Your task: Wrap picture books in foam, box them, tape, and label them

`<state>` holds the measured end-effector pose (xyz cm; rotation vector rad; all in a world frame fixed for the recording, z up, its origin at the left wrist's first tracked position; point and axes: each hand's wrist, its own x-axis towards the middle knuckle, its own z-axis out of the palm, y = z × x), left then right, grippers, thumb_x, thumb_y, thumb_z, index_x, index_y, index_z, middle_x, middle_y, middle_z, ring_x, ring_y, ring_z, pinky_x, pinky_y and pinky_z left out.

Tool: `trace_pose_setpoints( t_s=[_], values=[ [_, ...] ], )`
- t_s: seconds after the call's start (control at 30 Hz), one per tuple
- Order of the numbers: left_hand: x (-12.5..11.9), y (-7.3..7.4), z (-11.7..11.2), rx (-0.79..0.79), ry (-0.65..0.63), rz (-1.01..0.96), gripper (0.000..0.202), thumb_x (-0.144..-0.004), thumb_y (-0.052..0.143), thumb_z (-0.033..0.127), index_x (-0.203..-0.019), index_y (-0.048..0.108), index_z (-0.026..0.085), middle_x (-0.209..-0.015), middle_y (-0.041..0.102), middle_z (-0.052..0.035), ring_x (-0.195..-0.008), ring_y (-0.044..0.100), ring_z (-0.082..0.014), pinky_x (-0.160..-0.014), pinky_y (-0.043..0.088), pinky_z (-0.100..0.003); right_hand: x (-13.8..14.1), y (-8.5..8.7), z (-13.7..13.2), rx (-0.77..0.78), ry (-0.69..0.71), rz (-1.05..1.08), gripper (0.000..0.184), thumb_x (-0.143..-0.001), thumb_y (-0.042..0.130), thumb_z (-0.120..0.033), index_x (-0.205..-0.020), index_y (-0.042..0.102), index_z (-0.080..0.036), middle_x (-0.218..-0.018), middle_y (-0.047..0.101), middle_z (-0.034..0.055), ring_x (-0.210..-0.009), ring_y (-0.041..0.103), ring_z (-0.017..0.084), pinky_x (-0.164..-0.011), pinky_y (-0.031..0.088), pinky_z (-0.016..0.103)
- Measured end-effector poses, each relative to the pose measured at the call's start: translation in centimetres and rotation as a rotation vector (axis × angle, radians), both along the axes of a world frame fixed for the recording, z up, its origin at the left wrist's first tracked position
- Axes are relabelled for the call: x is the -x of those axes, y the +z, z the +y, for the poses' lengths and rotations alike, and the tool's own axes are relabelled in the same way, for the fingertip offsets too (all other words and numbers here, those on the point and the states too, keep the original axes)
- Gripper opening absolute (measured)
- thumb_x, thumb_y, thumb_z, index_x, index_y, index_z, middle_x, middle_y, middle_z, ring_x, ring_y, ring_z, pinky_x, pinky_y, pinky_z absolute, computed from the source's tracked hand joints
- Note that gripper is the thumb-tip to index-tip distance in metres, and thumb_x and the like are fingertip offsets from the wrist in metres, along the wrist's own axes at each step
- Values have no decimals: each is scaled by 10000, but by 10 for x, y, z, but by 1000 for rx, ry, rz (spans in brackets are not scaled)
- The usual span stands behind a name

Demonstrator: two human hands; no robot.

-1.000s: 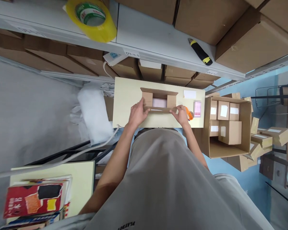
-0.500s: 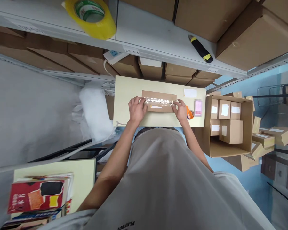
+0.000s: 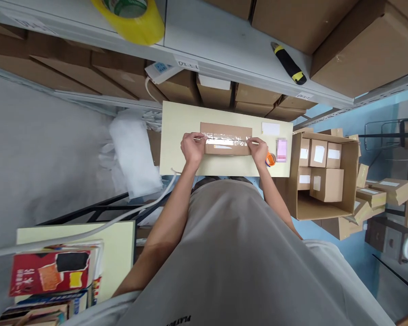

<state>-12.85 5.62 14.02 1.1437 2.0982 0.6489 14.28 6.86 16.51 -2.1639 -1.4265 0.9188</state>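
Observation:
A flat brown cardboard box lies closed on a small cream table. A strip of clear tape runs along its top. My left hand grips the box's left end with curled fingers, at the tape's end. My right hand holds the right end the same way, fingers bent over the tape. An orange tape dispenser sits just behind my right hand.
A pink card and a white label lie on the table's right. An open carton of small boxes stands to the right. On the shelf above are yellow tape and a utility knife. Books lie bottom left.
The box's flaps were open a second ago and are now folded shut with tape across them. Both hands moved out from the near flap to the box's ends.

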Motion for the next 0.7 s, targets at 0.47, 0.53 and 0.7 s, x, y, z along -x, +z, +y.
trace_pose_setpoints(
  t_s=[0.47, 0.53, 0.7],
  values=[
    [0, -15, -21, -66, 29, 45, 121, -1000, 649, 190, -1095, 724, 195, -1364, 667, -193, -1319, 660, -372, -1285, 479, -569, -18, -34, -34, -58, 85, -53, 393, -1158, 579, -427, -1415, 740, -177, -1447, 797, 175, -1207, 815, 279, -1058, 627, 389],
    [-4, -15, -24, -139, 20, 21, 146, -984, 651, 173, -1111, 719, 200, -1415, 642, -206, -1442, 569, -395, -1352, 399, -588, -41, -40, -48, -4, -7, -188, 426, -1176, 527, -438, -1455, 681, -156, -1463, 776, 195, -1289, 780, 296, -1098, 611, 412],
    [-11, -9, -29, -218, -49, 9, 201, -981, 672, 197, -1172, 731, 213, -1521, 614, -224, -1553, 477, -437, -1380, 335, -646, -77, -62, -69, 247, -89, -382, 409, -1100, 617, -298, -1466, 606, -116, -1496, 737, 244, -1321, 751, 358, -1187, 559, 509]
  ],
)
